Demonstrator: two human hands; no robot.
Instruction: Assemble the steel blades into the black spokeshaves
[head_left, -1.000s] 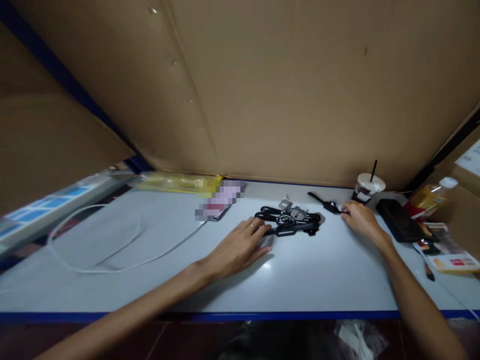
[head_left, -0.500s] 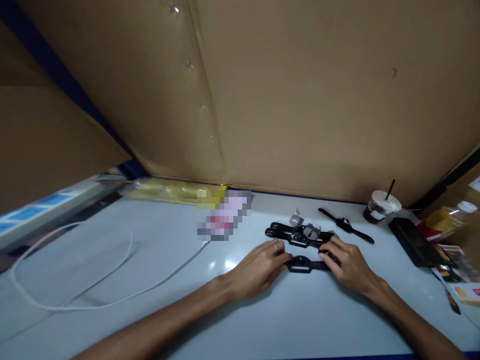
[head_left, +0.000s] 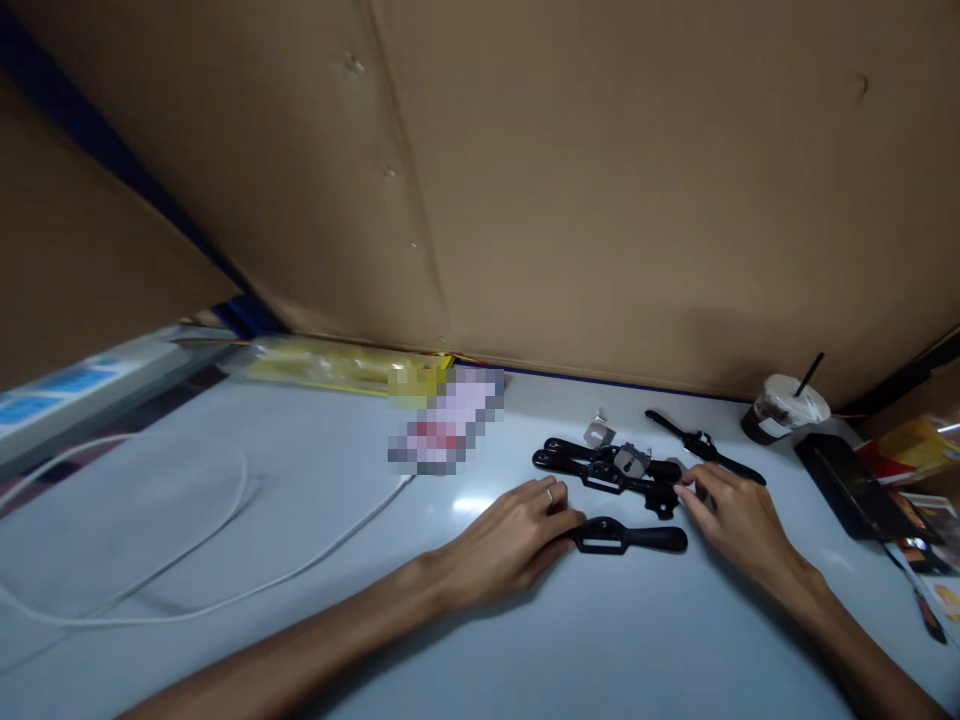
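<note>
Since the earlier view, our right hand (head_left: pixel 739 515) has shifted rightward, uncovering the right end of the front black tool body (head_left: pixel 604 537) on the table (head_left: pixel 637 640). Our left hand (head_left: pixel 525 535), back upward, pinches that body's left end. Our right fingers bend beside the stacked tools (head_left: pixel 559 463); we cannot tell whether they grip

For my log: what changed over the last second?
The left hand has drawn the slotted black metal bar toward the person, away from the black parts pile. The right hand let go of the two-handled black tool and moved left to the pile's right end. That tool and the lidded plastic cup stayed.
</note>
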